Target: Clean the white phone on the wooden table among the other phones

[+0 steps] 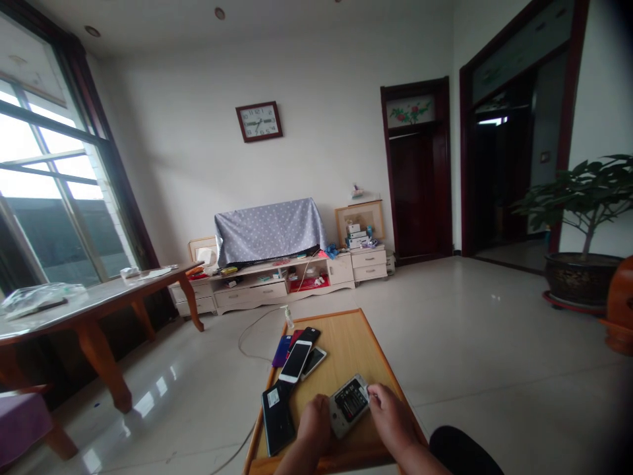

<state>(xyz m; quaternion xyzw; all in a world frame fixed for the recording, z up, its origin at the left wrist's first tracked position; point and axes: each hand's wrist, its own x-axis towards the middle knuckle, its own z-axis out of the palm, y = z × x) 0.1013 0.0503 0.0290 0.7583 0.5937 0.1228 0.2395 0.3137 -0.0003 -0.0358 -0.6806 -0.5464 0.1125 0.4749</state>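
I find both hands, left hand (314, 422) and right hand (390, 415), grasping the opened phone (349, 404); advise keeping it flat over the desk (356, 343), each grip steady.

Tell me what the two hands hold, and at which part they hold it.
Both hands grip one opened grey phone with its inside showing: the left hand at its lower left edge, the right hand at its upper right corner.

A home living room: covered television (270, 231) on a low cabinet (277, 280), wall clock (259, 121), potted plant (586, 224).
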